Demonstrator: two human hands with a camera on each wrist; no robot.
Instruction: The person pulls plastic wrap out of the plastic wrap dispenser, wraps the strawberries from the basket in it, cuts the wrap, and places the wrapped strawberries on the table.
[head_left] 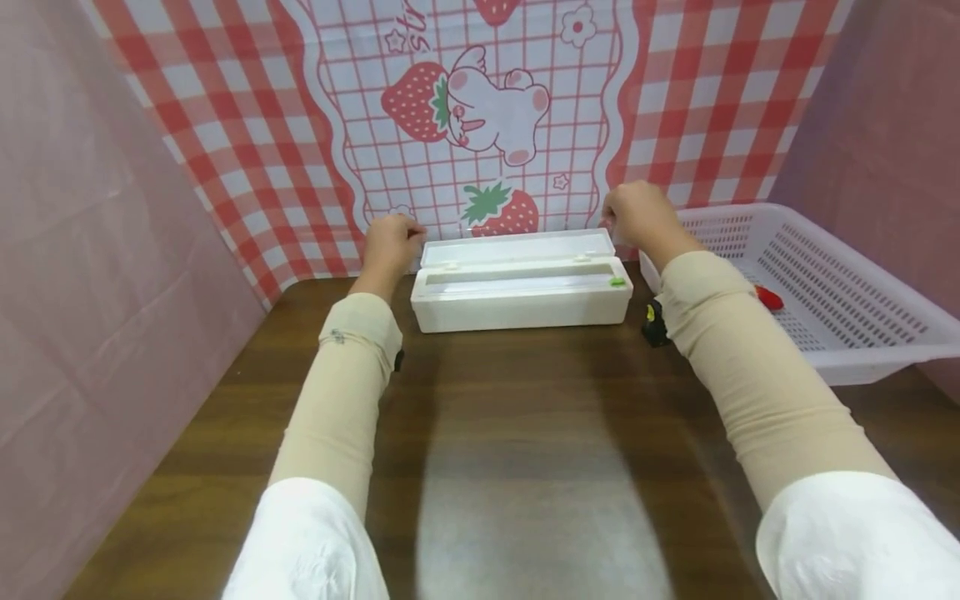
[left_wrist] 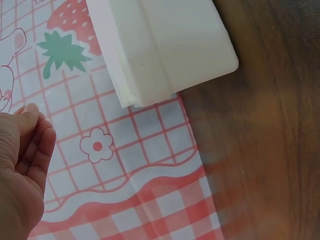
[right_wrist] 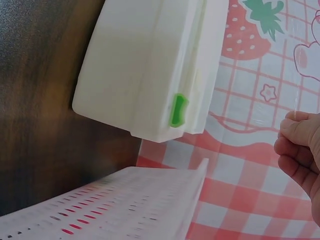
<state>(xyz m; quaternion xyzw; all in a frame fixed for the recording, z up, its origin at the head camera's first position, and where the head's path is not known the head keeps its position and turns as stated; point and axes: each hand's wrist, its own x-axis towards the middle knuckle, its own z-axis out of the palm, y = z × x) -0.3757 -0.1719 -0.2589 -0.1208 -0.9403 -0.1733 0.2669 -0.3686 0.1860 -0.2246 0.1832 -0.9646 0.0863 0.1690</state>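
Box [head_left: 522, 310], long, white, green-tabbed; film [right_wrist: 296, 94], clear

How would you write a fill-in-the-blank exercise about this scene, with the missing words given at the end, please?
The lid of the white box is not shut but ____.
The small tab at one end of the box is ____ in colour.
The right hand pinches clear film between its fingers and ____.
In the head view, the basket stands to the ____ of the box.
Missing words: open; green; thumb; right.
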